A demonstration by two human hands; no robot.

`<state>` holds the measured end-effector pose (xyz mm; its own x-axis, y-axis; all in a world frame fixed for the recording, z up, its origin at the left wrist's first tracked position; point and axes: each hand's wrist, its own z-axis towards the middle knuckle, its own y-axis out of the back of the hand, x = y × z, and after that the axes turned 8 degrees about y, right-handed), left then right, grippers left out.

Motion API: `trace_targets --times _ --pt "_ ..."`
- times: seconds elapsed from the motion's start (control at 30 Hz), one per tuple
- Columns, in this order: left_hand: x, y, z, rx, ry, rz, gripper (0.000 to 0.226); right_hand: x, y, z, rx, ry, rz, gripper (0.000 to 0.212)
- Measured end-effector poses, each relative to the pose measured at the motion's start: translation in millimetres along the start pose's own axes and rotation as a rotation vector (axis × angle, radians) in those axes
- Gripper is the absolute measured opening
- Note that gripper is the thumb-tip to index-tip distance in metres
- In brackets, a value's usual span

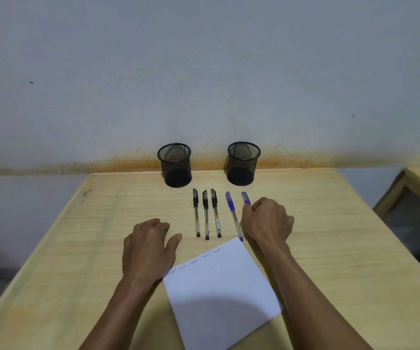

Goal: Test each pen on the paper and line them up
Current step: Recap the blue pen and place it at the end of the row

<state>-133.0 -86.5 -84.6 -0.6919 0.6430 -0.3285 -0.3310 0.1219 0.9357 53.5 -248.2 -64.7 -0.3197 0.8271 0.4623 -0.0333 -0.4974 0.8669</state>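
1. Pale wooden table [330, 248] stands against a grey wall with a rusty stain along its foot; two black mesh pen cups [175, 164] stand empty at the back edge, well apart from each other.
2. Three black pens [205, 214] lie capped and side by side in a row just in front of the cups, and a blue pen [233, 215] lies to their right, its near end touching the far corner of the sheet of paper [219, 291].
3. A second blue pen [246, 198] sits furthest right. The right hand [267, 221] is curled over its lower part, apparently pinching the barrel, though the fingers hide the contact.
4. The left hand [148, 246] rests flat and relaxed on the table, holding nothing, its wrist at the paper's left corner.
5. These pens look light, stiff and smooth, and likely to roll. Taking one at mid-barrel, below the cap, should give the steadiest hold for setting it parallel with the rest.
6. Five short scribbles run along the paper's top edge, too small to read. One black pen carries a white barcode label, also illegible.
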Motion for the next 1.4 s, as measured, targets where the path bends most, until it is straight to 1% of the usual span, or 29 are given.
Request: trace_targets --times 0.07,0.13,0.23,0.3,0.37,0.47,0.5,0.57,0.63,0.7,0.77,0.83,0.87,0.9,0.97,1.0,1.03,1.07,1.1,1.17,1.23,1.27,1.33,1.37,1.4 --pt "-6.2 4.4 -0.4 -0.014 0.022 -0.069 0.039 0.5 4.8 -2.6 -0.003 0.025 0.009 0.038" --pt "-21.0 10.1 2.1 -0.031 0.062 -0.12 0.043 2.1 10.7 -4.2 0.041 0.065 -0.029 0.05" --pt "-55.0 16.3 12.7 0.005 0.129 -0.027 0.068 8.2 20.4 -2.9 0.215 0.119 -0.122 0.065" --pt "-78.5 15.9 23.5 0.067 0.145 0.067 0.072 13.3 25.8 -1.0 0.3 0.133 -0.16 0.069" --pt "-96.4 11.8 35.3 0.164 0.17 0.14 0.072 17.8 26.8 2.3 0.358 0.15 -0.187 0.064" --pt "-112.3 5.7 51.1 0.236 0.186 0.197 0.069 25.0 31.0 9.7 0.446 0.179 -0.179 0.043" --pt "-116.6 6.0 55.0 0.247 0.185 0.194 0.063 26.9 33.1 13.1 0.462 0.193 -0.182 0.037" --pt "-124.1 9.1 60.8 0.27 0.172 0.178 0.047 30.0 35.9 19.9 0.467 0.251 -0.221 0.031" --pt "-129.1 11.5 64.3 0.303 0.158 0.164 0.036 31.0 33.3 24.3 0.443 0.321 -0.278 0.028" --pt "-130.7 7.1 66.6 0.313 0.141 0.163 0.034 27.6 26.1 28.4 0.407 0.387 -0.318 0.028" --pt "-130.0 -1.2 66.2 0.278 0.123 0.159 0.035 22.3 19.8 31.0 0.405 0.41 -0.307 0.028" --pt "-126.3 -8.4 63.1 0.216 0.126 0.098 0.034 16.2 15.5 30.9 0.4 0.405 -0.272 0.033" --pt "-123.6 -10.6 61.3 0.175 0.12 0.048 0.033 13.1 14.8 29.6 0.383 0.388 -0.234 0.034" --pt "-120.0 -12.6 59.6 0.124 0.103 -0.016 0.031 10.1 15.6 27.9 0.348 0.358 -0.166 0.029" --pt "-113.5 -14.1 59.4 -0.001 0.058 -0.266 0.021 7.2 21.5 25.8 0.254 0.294 0.013 0.012" --pt "-111.6 -12.3 60.7 -0.06 0.044 -0.421 0.014 8.2 27.4 26.0 0.207 0.275 0.108 0.015" --pt "-111.1 -7.3 63.5 -0.114 0.04 -0.585 0.008 11.2 35.7 27.0 0.167 0.274 0.191 0.024" --pt "-112.6 1.8 67.7 -0.167 0.034 -0.726 0.011 17.3 47.5 27.8 0.116 0.284 0.257 0.035" --pt "-115.3 14.2 73.6 -0.21 0.03 -0.834 0.019 25.5 60.2 30.2 0.049 0.305 0.312 0.042" --pt "-123.1 45.0 89.0 -0.258 0.011 -1.03 0.026 44.0 81.7 41.6 -0.126 0.361 0.424 0.045" --pt "-129.1 73.1 110.9 -0.318 -0.029 -1.125 0.028 61.7 91.7 59.5 -0.308 0.429 0.553 0.047" --pt "-131.5 84.1 121.8 -0.351 -0.05 -1.166 0.03 68.5 90.9 70.9 -0.373 0.459 0.616 0.045" --pt "-134.0 95.0 141.3 -0.374 -0.055 -1.248 0.031 77.5 78.6 96.1 -0.422 0.489 0.709 0.027" --pt "-134.6 95.7 148.7 -0.374 -0.047 -1.26 0.031 79.3 70.6 106.3 -0.421 0.493 0.715 0.026" --pt "-133.1 92.0 155.7 -0.36 -0.031 -1.251 0.031 78.8 61.1 114.1 -0.404 0.481 0.696 0.037"
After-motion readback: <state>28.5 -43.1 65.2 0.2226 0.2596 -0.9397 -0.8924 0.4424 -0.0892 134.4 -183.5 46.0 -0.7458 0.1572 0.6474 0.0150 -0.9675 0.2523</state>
